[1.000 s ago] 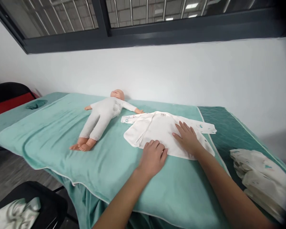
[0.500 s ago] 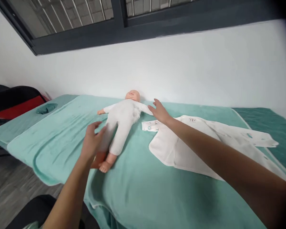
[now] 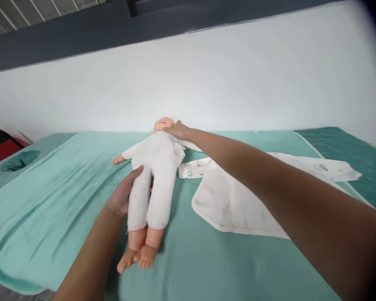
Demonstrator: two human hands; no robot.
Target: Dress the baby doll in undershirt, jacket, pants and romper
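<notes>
A baby doll (image 3: 153, 167) with a white cloth body and bare plastic feet lies on its back, its head toward the wall. My left hand (image 3: 125, 190) is wrapped round the doll's thigh at the left, with some fingers hidden beneath the leg. At the doll's neck, my right hand (image 3: 178, 130) grips beside the chin, its fingertips partly out of sight. The legs look slightly raised, feet crossing each other. To the right, a white baby garment (image 3: 232, 205) with small printed figures on its sleeves lies spread flat, partly covered by my right forearm.
A light green cover (image 3: 65, 179) lies over the bed, with a darker green section (image 3: 341, 146) at the right. A round face hole (image 3: 20, 161) is at the left end, near a black and red chair (image 3: 0, 146). The white wall (image 3: 207, 79) stands directly behind.
Both hands have closed in on the doll: the left has taken hold of a thigh, the right has reached the neck. The view has shifted to the right.
</notes>
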